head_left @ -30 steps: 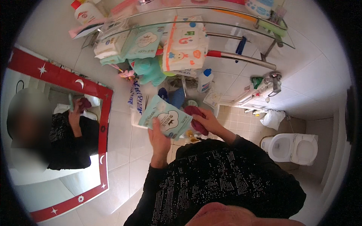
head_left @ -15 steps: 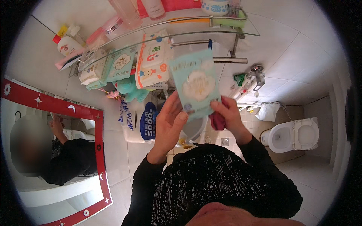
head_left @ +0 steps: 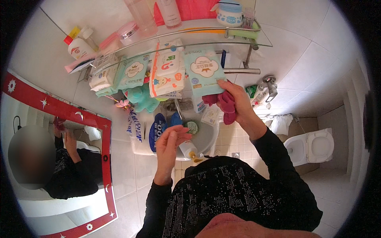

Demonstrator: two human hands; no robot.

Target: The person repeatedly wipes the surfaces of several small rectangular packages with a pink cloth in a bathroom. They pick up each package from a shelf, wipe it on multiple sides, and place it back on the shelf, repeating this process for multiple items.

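My right hand point(head_left: 239, 104) grips the lower corner of a flat teal packet point(head_left: 201, 77) with a white cloud-shaped label, and a crumpled maroon cloth point(head_left: 227, 102) is bunched in the same hand. The packet is raised at the front of the glass shelf point(head_left: 198, 47), beside a white-and-orange wipes pack point(head_left: 166, 69). My left hand point(head_left: 168, 148) is empty, its fingers stretched out over the near left side of the washbasin point(head_left: 210, 139). A white bottle with a gold pump point(head_left: 188, 150) stands just right of its fingers.
Another teal packet point(head_left: 133, 73) and a teal toy-like figure point(head_left: 143, 99) are left of the wipes. Bottles and a blue-and-white jar point(head_left: 229, 15) crowd the shelf. A red-framed mirror point(head_left: 106, 158) is at left, a toilet point(head_left: 307, 146) at right, and a large white-and-blue package point(head_left: 139, 137) beside the basin.
My left hand has let go of the teal packet and dropped toward the basin. My right hand has carried the packet slightly up toward the shelf, with the cloth still in it.
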